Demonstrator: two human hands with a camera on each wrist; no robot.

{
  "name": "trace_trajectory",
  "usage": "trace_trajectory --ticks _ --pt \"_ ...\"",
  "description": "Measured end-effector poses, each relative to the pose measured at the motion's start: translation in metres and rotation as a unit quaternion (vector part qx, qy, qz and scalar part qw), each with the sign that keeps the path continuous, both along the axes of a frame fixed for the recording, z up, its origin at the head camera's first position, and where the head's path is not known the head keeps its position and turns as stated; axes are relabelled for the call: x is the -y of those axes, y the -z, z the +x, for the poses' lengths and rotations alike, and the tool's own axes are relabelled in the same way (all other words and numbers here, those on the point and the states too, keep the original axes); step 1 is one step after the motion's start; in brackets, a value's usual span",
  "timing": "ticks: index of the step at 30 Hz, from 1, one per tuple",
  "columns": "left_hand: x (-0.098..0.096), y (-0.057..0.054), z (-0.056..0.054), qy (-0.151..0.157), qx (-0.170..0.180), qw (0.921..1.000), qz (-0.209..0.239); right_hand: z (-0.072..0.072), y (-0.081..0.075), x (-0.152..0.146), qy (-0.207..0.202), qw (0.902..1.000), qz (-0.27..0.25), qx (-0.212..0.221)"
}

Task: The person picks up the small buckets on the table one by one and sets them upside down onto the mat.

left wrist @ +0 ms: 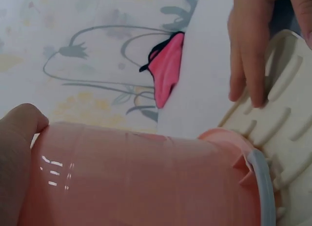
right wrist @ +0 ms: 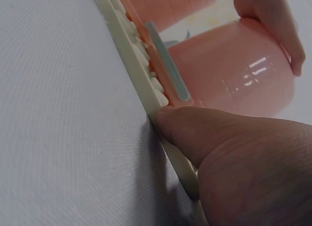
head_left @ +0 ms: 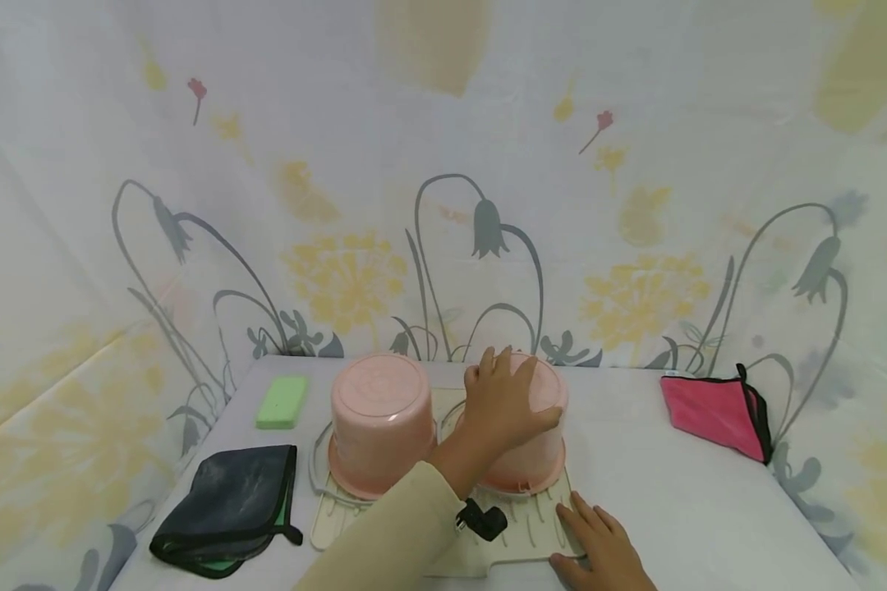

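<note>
Two pink buckets stand upside down on a cream ridged draining board (head_left: 528, 538). My left hand (head_left: 503, 398) grips the upturned base of the right bucket (head_left: 538, 455), with fingers spread over it and the thumb at the near edge. This bucket (left wrist: 141, 177) has a grey handle (left wrist: 263, 187) at its rim. The left bucket (head_left: 380, 435) stands close beside it, behind my left forearm. At the board's near right corner, my right hand (head_left: 602, 554) rests with straight fingers; in the right wrist view its thumb (right wrist: 195, 128) touches the board's edge.
A folded dark cloth (head_left: 229, 501) with black trim lies at the left. Behind it is a light green sponge (head_left: 282, 402). A pink cloth (head_left: 713, 410) lies at the far right, near the patterned curtain (head_left: 562, 205) behind the table.
</note>
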State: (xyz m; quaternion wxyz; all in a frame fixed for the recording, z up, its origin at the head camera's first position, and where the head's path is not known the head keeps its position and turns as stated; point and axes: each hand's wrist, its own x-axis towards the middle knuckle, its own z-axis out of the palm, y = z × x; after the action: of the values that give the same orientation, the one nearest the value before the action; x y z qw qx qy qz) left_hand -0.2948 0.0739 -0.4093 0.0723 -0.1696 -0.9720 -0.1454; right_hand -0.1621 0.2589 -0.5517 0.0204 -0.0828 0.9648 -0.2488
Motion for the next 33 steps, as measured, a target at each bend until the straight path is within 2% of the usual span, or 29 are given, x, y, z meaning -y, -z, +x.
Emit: trace_trajectory --ticks 2,6,11,15,19,24,30,33 --pt "0.005 0.004 0.002 0.016 -0.021 0.9995 0.015 0.000 0.001 0.000 0.000 1.0000 0.001 -0.004" --pt "0.014 0.007 0.006 0.045 -0.040 0.9972 0.043 -0.001 0.003 -0.001 -0.002 0.9999 0.002 -0.016" --pt "0.025 0.012 0.017 0.060 -0.051 0.9951 0.059 -0.004 0.006 -0.003 -0.002 0.9995 0.003 -0.030" --pt "0.034 0.018 0.028 0.053 -0.049 0.9957 0.059 -0.004 0.008 -0.004 -0.007 0.9994 0.004 -0.035" --pt "0.046 0.017 0.040 0.034 -0.037 0.9965 0.066 -0.004 0.009 -0.003 -0.015 0.9991 0.004 -0.041" --pt "0.063 0.019 0.051 0.025 -0.068 0.9957 0.058 -0.005 0.006 -0.004 -0.019 0.9984 0.013 -0.052" --pt "0.095 0.018 0.066 0.053 -0.047 0.9899 0.122 -0.012 -0.007 -0.009 -0.058 0.9974 0.018 -0.038" --pt "0.112 0.016 0.072 0.059 -0.086 0.9892 0.103 -0.015 -0.022 -0.014 -0.057 0.9974 0.026 -0.034"
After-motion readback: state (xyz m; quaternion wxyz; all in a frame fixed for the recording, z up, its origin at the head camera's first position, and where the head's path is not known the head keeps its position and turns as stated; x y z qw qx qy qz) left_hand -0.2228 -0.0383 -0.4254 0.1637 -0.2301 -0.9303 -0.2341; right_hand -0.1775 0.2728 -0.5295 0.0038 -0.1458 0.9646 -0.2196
